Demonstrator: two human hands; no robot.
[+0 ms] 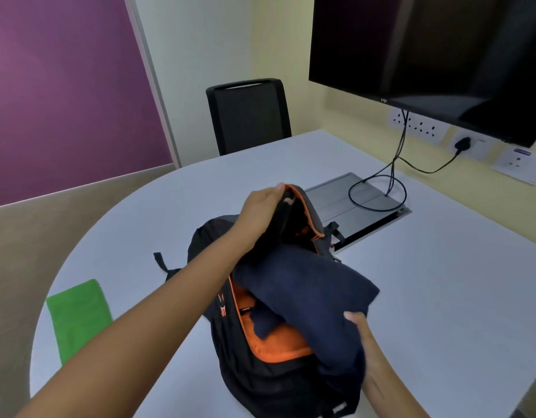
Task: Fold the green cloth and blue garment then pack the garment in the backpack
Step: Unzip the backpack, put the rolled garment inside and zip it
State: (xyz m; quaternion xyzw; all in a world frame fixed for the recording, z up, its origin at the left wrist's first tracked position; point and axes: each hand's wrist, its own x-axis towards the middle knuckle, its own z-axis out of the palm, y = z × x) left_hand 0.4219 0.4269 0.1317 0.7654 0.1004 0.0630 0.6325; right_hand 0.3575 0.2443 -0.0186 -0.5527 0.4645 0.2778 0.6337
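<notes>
The right hand (pixel 361 333) is gripping the near end of the folded blue garment (pixel 306 285), which is lying partway into the open backpack (pixel 260 375) on the table (pixel 441 282). The green cloth (pixel 78 318) is lying folded at the near left. Farther back, the left hand (pixel 262 206) is pinching the backpack's upper flap, holding it up.

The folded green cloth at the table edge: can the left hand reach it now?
Probably not at once: the left hand grips the black and orange backpack flap open. Nothing lies between it and the folded green cloth.
</notes>
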